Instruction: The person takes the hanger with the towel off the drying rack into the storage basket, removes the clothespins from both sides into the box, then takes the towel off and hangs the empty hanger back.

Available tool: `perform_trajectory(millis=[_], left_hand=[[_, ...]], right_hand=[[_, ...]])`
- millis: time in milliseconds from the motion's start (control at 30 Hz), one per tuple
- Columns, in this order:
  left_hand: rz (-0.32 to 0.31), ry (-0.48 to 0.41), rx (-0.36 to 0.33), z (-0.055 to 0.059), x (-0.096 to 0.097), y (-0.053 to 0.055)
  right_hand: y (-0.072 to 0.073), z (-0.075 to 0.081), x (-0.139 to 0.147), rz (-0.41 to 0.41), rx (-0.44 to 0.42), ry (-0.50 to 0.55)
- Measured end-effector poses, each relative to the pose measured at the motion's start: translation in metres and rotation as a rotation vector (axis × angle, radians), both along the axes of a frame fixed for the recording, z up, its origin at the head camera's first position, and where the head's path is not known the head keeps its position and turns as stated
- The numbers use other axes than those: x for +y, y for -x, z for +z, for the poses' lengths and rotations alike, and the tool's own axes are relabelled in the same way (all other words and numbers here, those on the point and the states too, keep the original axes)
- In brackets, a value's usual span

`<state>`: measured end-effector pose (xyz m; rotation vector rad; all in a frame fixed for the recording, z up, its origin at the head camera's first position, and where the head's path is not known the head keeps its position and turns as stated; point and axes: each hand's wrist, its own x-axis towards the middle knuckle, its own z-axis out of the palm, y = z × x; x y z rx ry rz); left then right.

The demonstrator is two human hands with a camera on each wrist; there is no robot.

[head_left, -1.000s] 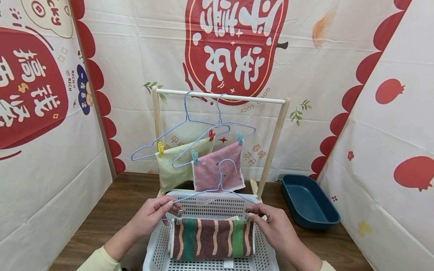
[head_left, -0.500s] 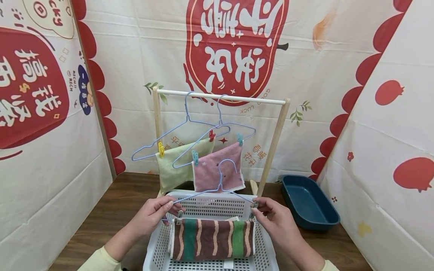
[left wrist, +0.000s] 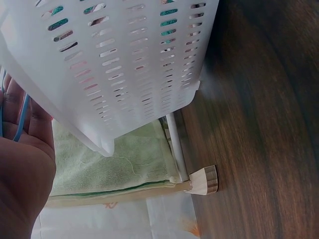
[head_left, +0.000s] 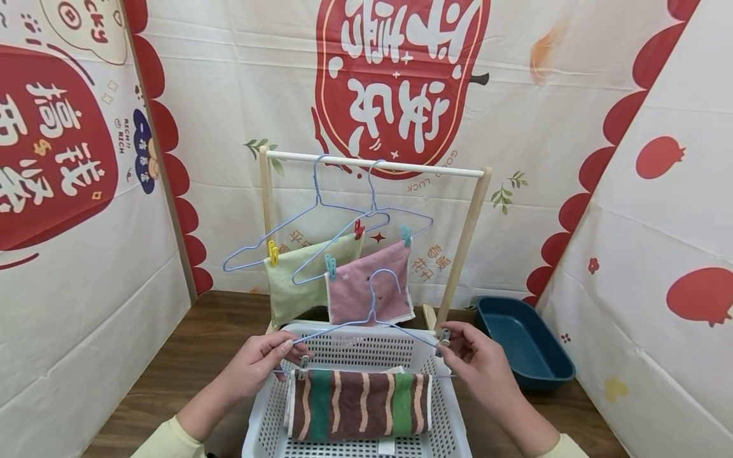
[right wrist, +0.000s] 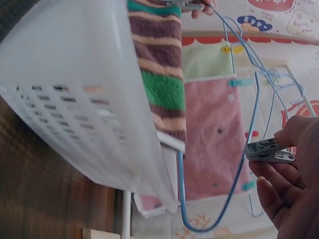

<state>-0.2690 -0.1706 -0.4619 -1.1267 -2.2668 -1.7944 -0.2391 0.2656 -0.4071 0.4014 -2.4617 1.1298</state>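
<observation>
My left hand [head_left: 258,357] grips the left arm of a blue wire hanger [head_left: 373,308], its hook upward. Over the hanger's lower bar lies a folded towel [head_left: 361,406] with brown, green and peach stripes, above the basket. A grey clothespin [head_left: 303,367] sits at the towel's left top corner. My right hand [head_left: 481,369] pinches another grey clothespin [right wrist: 269,151] by the hanger's right end, apart from the towel. Whether that clothespin touches the wire, I cannot tell. In the left wrist view, only part of my left hand [left wrist: 25,149] shows beside the blue wire.
A white perforated basket [head_left: 260,416] stands below the hands. Behind it, a wooden rack [head_left: 466,254] bears two blue hangers with a green towel [head_left: 292,286] and a pink towel [head_left: 369,286] clipped on. A dark blue tub [head_left: 523,346] stands to the right.
My right hand has moved right and slightly up, taking the grey clothespin away from the towel's right top corner. The left hand and striped towel stay in place.
</observation>
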Motion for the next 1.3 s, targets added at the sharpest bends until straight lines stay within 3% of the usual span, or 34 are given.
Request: perform_trajectory(millis=[400,600,867,1300], left_hand=[[-0.002,-0.015,0.007,0.001,0.0,-0.001],[0.0,-0.015,0.011,0.001,0.0,-0.001],[0.004,-0.018,0.024,0.0,0.0,0.0],[0.002,-0.014,0.01,-0.001,0.0,0.001]], right_hand=[[0.024,0.014,0.048,-0.127,0.163,-0.18],[0.042,0.017,0.076,-0.192,0.086,-0.217],[0.066,0.004,0.108,-0.19,-0.039,-0.236],[0.108,-0.016,0.137,-0.194,-0.138,-0.326]])
